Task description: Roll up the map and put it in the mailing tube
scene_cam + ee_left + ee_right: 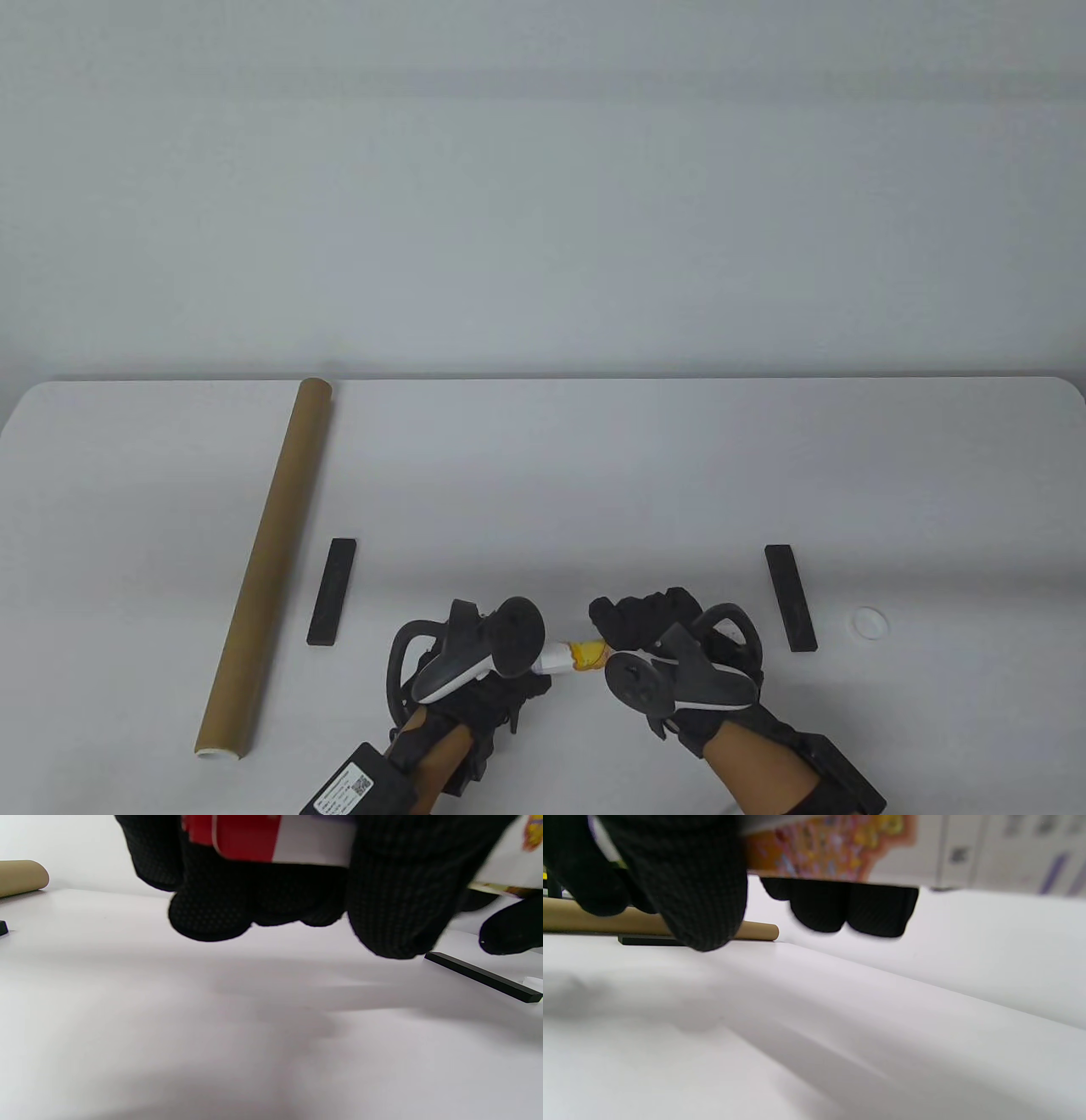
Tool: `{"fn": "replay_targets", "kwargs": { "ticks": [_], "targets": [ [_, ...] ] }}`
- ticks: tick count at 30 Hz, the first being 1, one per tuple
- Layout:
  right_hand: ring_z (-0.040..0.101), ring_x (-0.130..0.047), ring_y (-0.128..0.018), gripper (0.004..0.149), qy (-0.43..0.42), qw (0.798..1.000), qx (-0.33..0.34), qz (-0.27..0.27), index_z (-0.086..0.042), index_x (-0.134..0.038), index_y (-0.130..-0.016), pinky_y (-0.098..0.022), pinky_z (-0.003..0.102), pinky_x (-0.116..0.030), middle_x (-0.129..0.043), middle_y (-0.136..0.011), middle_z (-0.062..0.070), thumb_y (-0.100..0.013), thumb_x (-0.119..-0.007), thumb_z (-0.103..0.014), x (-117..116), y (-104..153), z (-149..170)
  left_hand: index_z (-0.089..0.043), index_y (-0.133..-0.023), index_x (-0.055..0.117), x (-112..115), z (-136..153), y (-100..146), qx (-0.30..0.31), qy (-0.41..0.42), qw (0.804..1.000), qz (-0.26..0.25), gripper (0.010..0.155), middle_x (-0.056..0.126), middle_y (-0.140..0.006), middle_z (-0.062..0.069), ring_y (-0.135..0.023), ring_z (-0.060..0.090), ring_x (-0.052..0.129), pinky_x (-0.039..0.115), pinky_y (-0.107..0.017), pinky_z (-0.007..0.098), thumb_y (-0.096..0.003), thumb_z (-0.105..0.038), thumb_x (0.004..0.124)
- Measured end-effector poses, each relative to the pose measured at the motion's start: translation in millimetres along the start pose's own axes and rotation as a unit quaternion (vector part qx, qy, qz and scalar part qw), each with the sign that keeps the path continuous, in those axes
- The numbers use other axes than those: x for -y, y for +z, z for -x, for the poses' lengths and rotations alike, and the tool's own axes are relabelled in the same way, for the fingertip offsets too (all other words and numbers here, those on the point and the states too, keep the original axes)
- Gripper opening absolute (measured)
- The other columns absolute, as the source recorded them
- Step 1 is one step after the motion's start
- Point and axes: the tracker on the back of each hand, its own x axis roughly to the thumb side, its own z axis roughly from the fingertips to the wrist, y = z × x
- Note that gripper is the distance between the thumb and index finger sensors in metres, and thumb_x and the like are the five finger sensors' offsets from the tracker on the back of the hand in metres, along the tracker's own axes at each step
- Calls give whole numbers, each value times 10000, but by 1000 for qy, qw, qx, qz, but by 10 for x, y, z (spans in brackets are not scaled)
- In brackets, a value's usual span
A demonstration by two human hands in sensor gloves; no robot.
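Paper map (570,656), rolled, hangs above the table (594,475) near its front edge; left hand (475,671) and right hand (670,654) fingers curl around it; loosened grip could unroll it, jamming at the mailing tube (270,560) lying far left.

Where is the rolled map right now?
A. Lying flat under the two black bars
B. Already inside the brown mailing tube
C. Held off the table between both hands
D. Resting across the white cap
C: the rolled map spans from the left hand to the right hand, with fingers curled round it above the table, while the mailing tube lies apart on the left.
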Motion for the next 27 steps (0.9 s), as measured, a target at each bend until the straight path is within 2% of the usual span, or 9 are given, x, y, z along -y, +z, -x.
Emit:
{"fn": "replay_targets", "kwargs": {
  "ticks": [2, 6, 10, 14, 17, 20, 24, 27],
  "targets": [
    [288, -1024, -566, 645, 3, 1000, -6, -4, -96, -783, -974, -519, 554, -800, -947, -697, 41, -442, -958, -416, -15, -3, 8, -393, -726, 889, 9, -12, -3, 2, -4, 1000, 2, 469, 970, -564, -82, -493, 143, 1032, 798, -626, 382, -314, -598, 981],
    [250, -1014, -519, 590, 20, 1000, -22, -10, -132, -811, -931, -515, 531, -811, -943, -659, 0, -442, -959, -429, -29, -18, 42, -398, -767, 867, 36, -53, -13, 5, -18, 1000, -16, 515, 968, -612, -91, -542, 143, 1035, 792, -640, 384, -310, -611, 969],
    [245, -1014, -502, 571, 10, 999, -39, -14, -139, -825, -911, -505, 527, -818, -946, -645, -3, -437, -969, -423, -44, -28, 103, -445, -960, 678, -30, -34, 8, 14, -3, 1000, 14, 730, 826, -926, -98, -821, 192, 937, 703, -728, 437, -312, -639, 953],
    [245, -1015, -500, 571, 5, 998, -57, -21, -138, -826, -911, -502, 527, -818, -947, -644, -3, -437, -969, -424, -70, -19, 193, -450, -1009, 608, -272, 152, 98, 15, 84, 996, -8, 802, 731, -1031, -75, -911, 244, 863, 657, -756, 475, -309, -682, 924],
    [245, -1015, -500, 569, 0, 997, -68, -22, -140, -827, -910, -501, 526, -819, -947, -645, -4, -438, -969, -424, -84, -3, 251, -435, -1016, 604, -539, 442, 174, -32, 144, 987, -70, 780, 724, -1038, -55, -921, 267, 856, 649, -757, 486, -338, -642, 930],
    [246, -1015, -500, 570, -7, 997, -73, -19, -139, -827, -910, -500, 527, -819, -947, -645, -2, -438, -969, -424, -73, 9, 281, -428, -1018, 600, -770, 881, 226, -126, 157, 971, -131, 753, 715, -1049, -47, -933, 284, 849, 649, -757, 489, -364, -604, 931],
    [246, -1015, -501, 569, -10, 997, -74, -14, -138, -829, -909, -500, 528, -818, -948, -645, -3, -438, -967, -425, -61, 15, 288, -429, -1034, 547, -866, 1556, 245, -251, 159, 945, -141, 770, 657, -1086, -43, -990, 316, 788, 621, -774, 499, -382, -589, 925],
    [246, -1017, -499, 568, -14, 997, -74, -16, -138, -829, -908, -498, 527, -819, -948, -644, -2, -437, -968, -424, -72, 13, 293, -418, -1046, 509, -733, 2064, 248, -337, 172, 919, -112, 802, 607, -1115, -28, -1023, 351, 738, 600, -778, 516, -382, -586, 925]
  ]
}}
